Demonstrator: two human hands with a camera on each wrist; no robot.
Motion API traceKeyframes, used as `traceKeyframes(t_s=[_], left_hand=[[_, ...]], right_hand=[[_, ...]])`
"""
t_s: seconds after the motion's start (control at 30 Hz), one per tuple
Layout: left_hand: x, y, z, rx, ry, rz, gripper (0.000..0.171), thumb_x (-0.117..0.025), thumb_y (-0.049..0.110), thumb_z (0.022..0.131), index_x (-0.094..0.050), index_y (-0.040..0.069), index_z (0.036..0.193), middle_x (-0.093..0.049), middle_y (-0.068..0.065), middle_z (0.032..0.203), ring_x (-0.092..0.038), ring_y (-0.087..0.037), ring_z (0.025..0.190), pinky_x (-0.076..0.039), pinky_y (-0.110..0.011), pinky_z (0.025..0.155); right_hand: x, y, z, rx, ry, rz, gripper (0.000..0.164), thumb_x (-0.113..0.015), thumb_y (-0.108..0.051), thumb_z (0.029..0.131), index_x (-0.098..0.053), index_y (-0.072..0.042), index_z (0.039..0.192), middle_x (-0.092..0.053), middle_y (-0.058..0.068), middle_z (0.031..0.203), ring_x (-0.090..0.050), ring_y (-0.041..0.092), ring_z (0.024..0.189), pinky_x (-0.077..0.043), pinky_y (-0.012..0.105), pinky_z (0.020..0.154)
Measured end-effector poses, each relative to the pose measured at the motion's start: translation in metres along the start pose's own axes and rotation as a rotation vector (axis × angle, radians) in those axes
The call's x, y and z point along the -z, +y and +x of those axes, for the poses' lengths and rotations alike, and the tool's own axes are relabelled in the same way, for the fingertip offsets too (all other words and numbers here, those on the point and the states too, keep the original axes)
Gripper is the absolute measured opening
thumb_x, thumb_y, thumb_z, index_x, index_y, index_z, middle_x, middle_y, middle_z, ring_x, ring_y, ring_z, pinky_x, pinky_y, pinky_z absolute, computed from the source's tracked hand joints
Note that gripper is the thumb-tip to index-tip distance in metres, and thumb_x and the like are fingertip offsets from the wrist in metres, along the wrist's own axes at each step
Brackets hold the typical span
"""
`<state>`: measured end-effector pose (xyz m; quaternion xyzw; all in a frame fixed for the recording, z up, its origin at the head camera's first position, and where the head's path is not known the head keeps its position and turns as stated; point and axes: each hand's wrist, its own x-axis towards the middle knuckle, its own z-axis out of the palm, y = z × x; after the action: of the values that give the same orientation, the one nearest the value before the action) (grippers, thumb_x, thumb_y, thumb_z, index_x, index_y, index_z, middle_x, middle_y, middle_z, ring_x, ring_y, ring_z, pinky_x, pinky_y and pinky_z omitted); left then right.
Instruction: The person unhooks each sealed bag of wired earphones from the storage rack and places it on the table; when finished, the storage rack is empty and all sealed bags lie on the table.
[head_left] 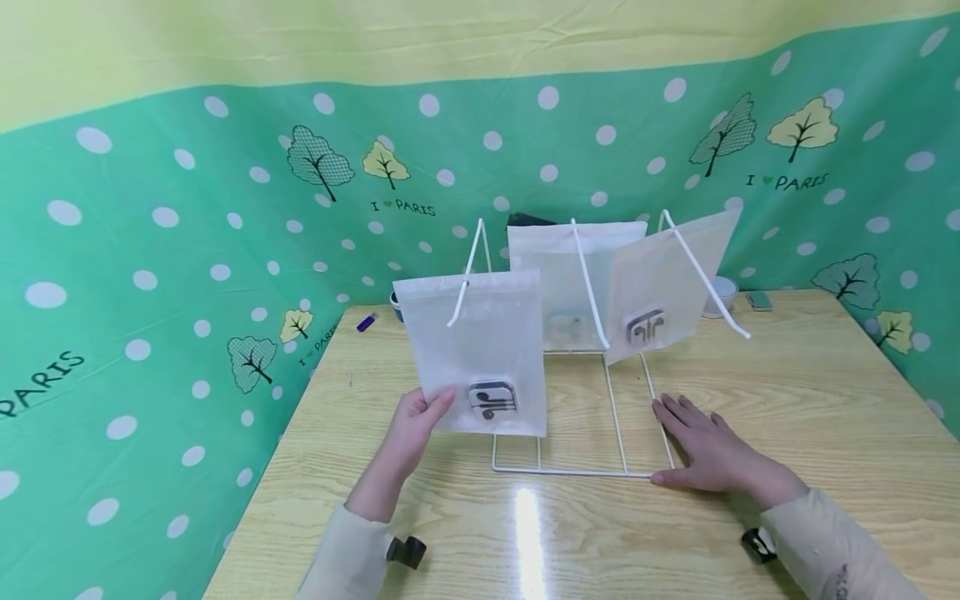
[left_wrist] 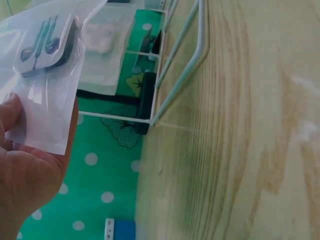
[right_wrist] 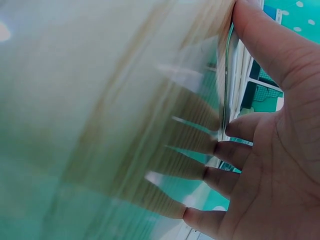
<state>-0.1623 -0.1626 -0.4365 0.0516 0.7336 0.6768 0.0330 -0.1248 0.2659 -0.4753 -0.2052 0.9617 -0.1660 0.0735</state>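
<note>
My left hand [head_left: 420, 421] pinches the lower left corner of a frosted zip bag [head_left: 480, 350], thumb in front. Inside that bag lies a small rounded case of earphones [left_wrist: 47, 45]. The bag's top hangs on the left hook of a white wire rack [head_left: 570, 472]. My right hand [head_left: 705, 446] rests on the table at the rack's front right corner, its fingers extended along the side wire. Two more frosted bags hang on the other hooks: a middle one [head_left: 570, 283] and a tilted right one [head_left: 667, 283] with earphones [head_left: 645, 327] showing through.
The rack stands on a wood-grain table [head_left: 787, 375] against a green dotted cloth [head_left: 187, 250]. Behind it are a purple-blue object [head_left: 367, 322], a white round container [head_left: 722, 296] and a small green item [head_left: 759, 301]. Hook tips point toward me.
</note>
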Motion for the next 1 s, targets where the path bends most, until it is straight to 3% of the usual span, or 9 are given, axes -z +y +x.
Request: traceKeyframes(t_s=[0.2, 0.4, 0.67, 0.83, 1.0], left_hand=[[0.006, 0.005, -0.02, -0.021, -0.026, 0.008, 0.03, -0.058, 0.017, 0.098, -0.064, -0.007, 0.116, -0.07, -0.014, 0.111, -0.068, -0.018, 0.098, -0.054, -0.033, 0.086], [0.01, 0.01, -0.04, -0.025, 0.003, 0.046, 0.028, -0.059, 0.015, 0.097, -0.066, -0.007, 0.113, -0.07, -0.013, 0.11, -0.068, -0.016, 0.098, -0.054, -0.032, 0.086], [0.018, 0.013, -0.062, -0.098, -0.009, 0.081, 0.024, -0.057, 0.009, 0.098, -0.065, -0.009, 0.112, -0.071, 0.001, 0.108, -0.067, -0.014, 0.1, -0.053, -0.031, 0.087], [0.024, 0.02, -0.073, -0.189, -0.082, 0.045, 0.02, -0.056, 0.003, 0.097, -0.072, 0.006, 0.109, -0.071, 0.005, 0.107, -0.065, -0.012, 0.102, -0.052, -0.028, 0.087], [0.033, 0.029, -0.079, -0.301, -0.134, -0.042, 0.039, -0.051, -0.006, 0.096, -0.075, 0.022, 0.107, -0.072, 0.009, 0.105, -0.064, -0.007, 0.101, -0.05, -0.024, 0.088]], right_hand=[[0.0, 0.0, 0.0, -0.004, 0.0, 0.001, 0.112, -0.068, -0.071, 0.073, -0.033, 0.005, 0.148, -0.028, 0.03, 0.152, -0.024, 0.052, 0.137, -0.023, 0.077, 0.098], [-0.002, 0.001, 0.001, -0.005, 0.001, -0.005, 0.112, -0.068, -0.071, 0.073, -0.033, 0.005, 0.148, -0.028, 0.03, 0.152, -0.024, 0.052, 0.137, -0.023, 0.077, 0.098], [-0.003, 0.002, 0.001, 0.01, 0.008, -0.009, 0.112, -0.067, -0.071, 0.074, -0.033, 0.005, 0.147, -0.028, 0.03, 0.152, -0.024, 0.052, 0.137, -0.024, 0.077, 0.097], [-0.002, 0.002, 0.0, 0.004, 0.005, -0.007, 0.112, -0.067, -0.071, 0.073, -0.033, 0.005, 0.148, -0.029, 0.03, 0.152, -0.024, 0.052, 0.137, -0.024, 0.077, 0.097], [-0.003, 0.003, 0.0, -0.001, 0.006, 0.001, 0.112, -0.067, -0.072, 0.073, -0.033, 0.005, 0.148, -0.028, 0.029, 0.152, -0.024, 0.052, 0.137, -0.023, 0.077, 0.098]])
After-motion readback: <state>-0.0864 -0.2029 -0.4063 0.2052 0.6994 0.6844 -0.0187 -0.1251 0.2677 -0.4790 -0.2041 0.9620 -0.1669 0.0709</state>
